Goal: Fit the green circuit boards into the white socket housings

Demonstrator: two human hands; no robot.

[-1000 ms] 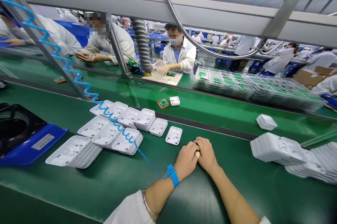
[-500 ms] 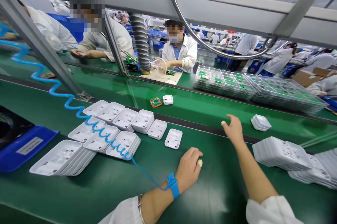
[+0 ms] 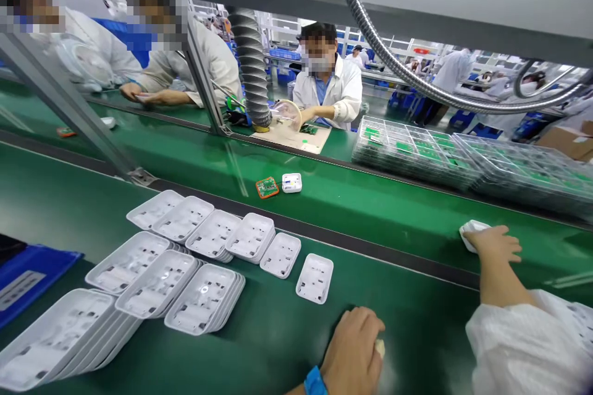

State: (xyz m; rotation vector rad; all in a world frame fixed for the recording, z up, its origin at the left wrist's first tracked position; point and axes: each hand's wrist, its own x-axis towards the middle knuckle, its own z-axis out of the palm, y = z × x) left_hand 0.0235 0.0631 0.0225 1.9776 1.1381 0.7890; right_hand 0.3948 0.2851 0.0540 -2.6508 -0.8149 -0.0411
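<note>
My right hand point(image 3: 496, 245) reaches over a small stack of white plastic housings point(image 3: 473, 228) on the far green strip. The thumb lies against the stack and the other fingers are spread, not closed round it. Low in the middle, my left hand point(image 3: 354, 348) rests on the green bench, fingers loosely bent and holding nothing. It has a pale finger cot and a blue wrist strap point(image 3: 315, 381). Beyond it lies a single white plastic shell point(image 3: 314, 278). Stacks of similar shells point(image 3: 204, 299) stand in rows to the left.
A green circuit board with orange edging point(image 3: 267, 187) lies beside a white housing point(image 3: 291, 183) on the far strip. Clear trays of boards point(image 3: 417, 148) stand at the back right. Co-workers sit opposite. A metal post point(image 3: 69, 98) and a flexible hose point(image 3: 398, 76) cross the view.
My right hand has moved right, onto the small housing stack. My left hand sits lower in view, still empty. The view has shifted, and the coiled blue cord is out of sight.
</note>
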